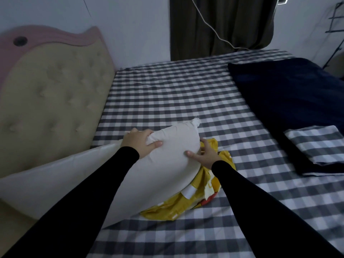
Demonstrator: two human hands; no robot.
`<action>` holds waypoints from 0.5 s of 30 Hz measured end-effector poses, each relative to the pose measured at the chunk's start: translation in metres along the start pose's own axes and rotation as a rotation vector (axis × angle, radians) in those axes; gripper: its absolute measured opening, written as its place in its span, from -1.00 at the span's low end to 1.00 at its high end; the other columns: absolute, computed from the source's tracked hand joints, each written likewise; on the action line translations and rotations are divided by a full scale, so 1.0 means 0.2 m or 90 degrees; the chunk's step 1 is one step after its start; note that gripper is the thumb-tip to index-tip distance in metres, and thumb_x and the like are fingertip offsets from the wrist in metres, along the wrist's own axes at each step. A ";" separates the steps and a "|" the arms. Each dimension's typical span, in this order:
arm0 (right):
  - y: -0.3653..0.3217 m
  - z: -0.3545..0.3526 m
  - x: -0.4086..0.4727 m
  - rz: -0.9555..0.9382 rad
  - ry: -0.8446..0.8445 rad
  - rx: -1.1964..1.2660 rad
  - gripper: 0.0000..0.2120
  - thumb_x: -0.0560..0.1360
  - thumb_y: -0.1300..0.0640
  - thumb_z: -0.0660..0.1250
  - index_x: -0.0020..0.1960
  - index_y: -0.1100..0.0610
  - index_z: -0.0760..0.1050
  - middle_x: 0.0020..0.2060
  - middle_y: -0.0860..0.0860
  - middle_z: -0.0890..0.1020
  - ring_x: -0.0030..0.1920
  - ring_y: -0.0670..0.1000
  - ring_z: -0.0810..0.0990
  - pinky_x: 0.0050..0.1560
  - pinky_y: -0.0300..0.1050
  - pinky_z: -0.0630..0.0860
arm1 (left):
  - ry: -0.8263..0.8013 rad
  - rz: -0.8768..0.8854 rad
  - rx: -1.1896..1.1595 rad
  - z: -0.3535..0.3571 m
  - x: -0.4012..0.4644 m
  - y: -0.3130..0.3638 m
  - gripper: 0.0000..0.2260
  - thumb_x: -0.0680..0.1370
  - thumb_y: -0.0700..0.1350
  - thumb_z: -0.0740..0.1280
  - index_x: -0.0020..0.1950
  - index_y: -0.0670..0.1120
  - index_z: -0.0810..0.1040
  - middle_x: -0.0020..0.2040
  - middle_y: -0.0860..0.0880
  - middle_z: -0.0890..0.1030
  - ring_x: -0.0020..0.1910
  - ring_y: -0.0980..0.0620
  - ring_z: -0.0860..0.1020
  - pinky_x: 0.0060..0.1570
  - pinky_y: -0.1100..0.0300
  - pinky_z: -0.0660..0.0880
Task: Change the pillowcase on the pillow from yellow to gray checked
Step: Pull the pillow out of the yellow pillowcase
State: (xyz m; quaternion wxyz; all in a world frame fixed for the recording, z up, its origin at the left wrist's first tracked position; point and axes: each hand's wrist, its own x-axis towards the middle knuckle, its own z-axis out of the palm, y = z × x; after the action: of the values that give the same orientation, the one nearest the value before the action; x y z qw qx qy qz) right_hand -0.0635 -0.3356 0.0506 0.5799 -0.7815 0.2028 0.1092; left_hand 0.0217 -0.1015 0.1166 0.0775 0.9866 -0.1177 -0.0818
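Note:
A bare white pillow lies on the bed, its near part over the crumpled yellow pillowcase. My left hand grips the pillow's upper left edge, fingers curled into the fabric. My right hand holds the pillow's right side, thumb on top and fingers behind it, close to the yellow fabric. A folded gray checked pillowcase lies at the right, apart from both hands.
The bed has a gray checked sheet. A dark blue blanket covers the right side, under the folded case. A padded beige headboard stands at the left, with another white pillow leaning at its foot. A dark curtain hangs behind.

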 end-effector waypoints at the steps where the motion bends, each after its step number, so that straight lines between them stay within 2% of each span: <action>1: -0.01 0.01 0.00 -0.014 -0.013 -0.029 -0.11 0.29 -0.21 0.51 0.47 -0.05 0.16 0.31 -0.04 0.42 0.26 0.04 0.42 0.18 -0.06 0.40 | -0.016 -0.011 0.011 -0.02 0.00 0.02 -0.34 0.35 0.46 0.22 0.35 0.15 0.38 0.21 -0.13 0.47 0.17 -0.12 0.45 0.23 -0.01 0.37; 3: -0.04 0.01 0.01 -0.039 -0.020 -0.053 -0.05 0.25 -0.15 0.57 0.49 -0.04 0.15 0.35 -0.05 0.41 0.35 0.05 0.37 0.22 -0.09 0.35 | -0.043 -0.001 0.075 -0.05 0.01 0.08 -0.21 0.25 0.53 0.23 0.38 0.17 0.31 0.29 -0.07 0.46 0.26 -0.12 0.39 0.28 -0.07 0.27; 5: -0.04 0.00 0.02 -0.047 -0.026 -0.064 -0.07 0.26 -0.09 0.58 0.49 -0.04 0.16 0.32 -0.07 0.43 0.32 0.02 0.39 0.15 -0.15 0.34 | -0.036 0.063 0.140 -0.05 0.02 0.17 -0.07 0.15 0.58 0.24 0.43 0.17 0.23 0.35 0.02 0.46 0.31 -0.09 0.37 0.28 -0.11 0.22; 7: -0.02 -0.01 0.02 -0.051 -0.035 -0.069 -0.10 0.27 -0.03 0.58 0.47 -0.04 0.18 0.17 -0.13 0.44 0.21 -0.05 0.39 0.08 -0.18 0.34 | -0.033 0.098 0.119 -0.02 0.03 0.26 0.01 0.11 0.55 0.31 0.46 0.16 0.16 0.39 0.04 0.43 0.33 -0.08 0.38 0.28 -0.10 0.25; 9: 0.01 -0.01 0.02 -0.063 -0.027 -0.066 -0.12 0.26 -0.01 0.59 0.46 -0.04 0.21 0.11 -0.17 0.41 0.22 -0.05 0.39 0.07 -0.19 0.34 | -0.042 0.097 0.069 0.02 0.05 0.33 0.02 0.11 0.47 0.40 0.47 0.14 0.14 0.38 0.03 0.43 0.31 -0.09 0.42 0.25 -0.06 0.31; 12: 0.05 -0.02 0.02 -0.079 -0.015 -0.057 -0.10 0.25 -0.02 0.60 0.46 -0.04 0.20 0.18 -0.15 0.42 0.23 -0.05 0.40 0.06 -0.20 0.36 | -0.039 0.081 0.025 0.05 0.08 0.35 -0.20 0.23 0.36 0.45 0.37 0.08 0.31 0.21 0.02 0.57 0.15 -0.06 0.53 0.07 0.07 0.42; 15: 0.06 -0.01 0.04 -0.057 -0.015 -0.066 -0.07 0.25 -0.11 0.58 0.48 -0.06 0.16 0.30 -0.03 0.43 0.16 -0.05 0.41 0.05 -0.15 0.40 | -0.010 0.071 -0.038 0.01 0.08 0.30 -0.41 0.30 0.29 0.45 0.23 0.08 0.44 0.08 0.04 0.62 0.04 -0.02 0.56 -0.03 0.11 0.43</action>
State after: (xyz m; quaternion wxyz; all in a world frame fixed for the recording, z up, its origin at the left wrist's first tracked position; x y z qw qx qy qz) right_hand -0.0626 -0.3429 0.0377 0.5452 -0.8174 0.1554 0.1027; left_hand 0.0235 -0.1639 0.1220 0.1103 0.9752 -0.1703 -0.0883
